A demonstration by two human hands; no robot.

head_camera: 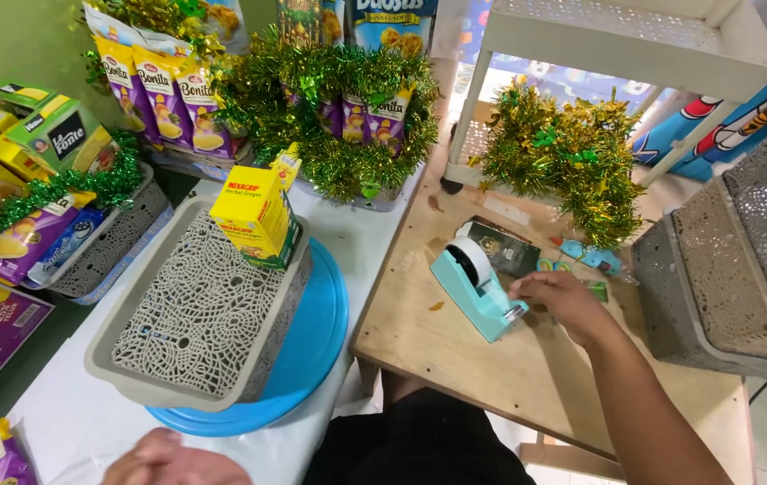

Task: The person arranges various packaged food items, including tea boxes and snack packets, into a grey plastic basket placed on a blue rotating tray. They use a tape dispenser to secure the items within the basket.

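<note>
Turquoise plastic marks the tape dispenser (pixel 477 286), which sits on the bare wooden table (pixel 455 359) and serves as my landmark. My right hand (pixel 561 303) rests at the dispenser's near end, fingertips touching the cutter side; the fingers are curled loosely together, and I cannot tell whether a strip of tape is pinched between them. A white roll of tape (pixel 471 259) stands upright in the dispenser's back half. Just behind the dispenser lies a small dark box (pixel 504 249), and beyond that a bunch of gold and green tinsel (pixel 563 162) hangs from the white shelf frame (pixel 644 45). To the right of the dispenser, well apart, stands a grey lattice basket (pixel 724 287).

Left of the dispenser, past the table's edge, a second grey lattice basket (pixel 195 314) lies upside down on a round blue tray (pixel 311 350), with a yellow box (pixel 253 216) on its far end. My left hand (pixel 163 460) is low at the bottom edge, well to the left of the dispenser, near the tray's rim on the white tablecloth (pixel 69 422); it holds nothing I can see, though only its top shows. Further left sit purple and yellow snack packets (pixel 6 247) in another tinsel-trimmed basket.
</note>
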